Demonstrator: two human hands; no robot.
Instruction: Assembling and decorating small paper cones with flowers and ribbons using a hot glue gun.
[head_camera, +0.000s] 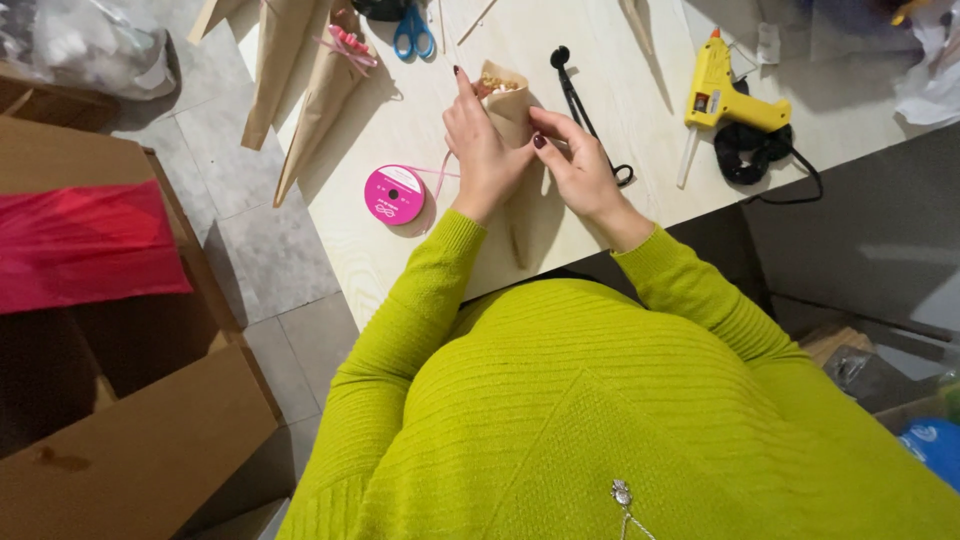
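A brown paper cone (508, 108) filled with small pale and reddish bits lies on the light wooden table (640, 110), its open mouth pointing away from me. My left hand (482, 150) wraps around the cone's left side, index finger raised along its rim. My right hand (578, 165) presses on the cone's right side with pinched fingers. A thin pink ribbon runs from under my left hand to a pink ribbon spool (394, 194) just left of it.
Blue-handled scissors (413, 30), two finished paper cones (325, 95), a black tong-like tool (585, 110) and a yellow glue gun (725, 95) with black cord lie on the table. Cardboard boxes (130, 440) and red tissue (85, 245) stand at left on the tiled floor.
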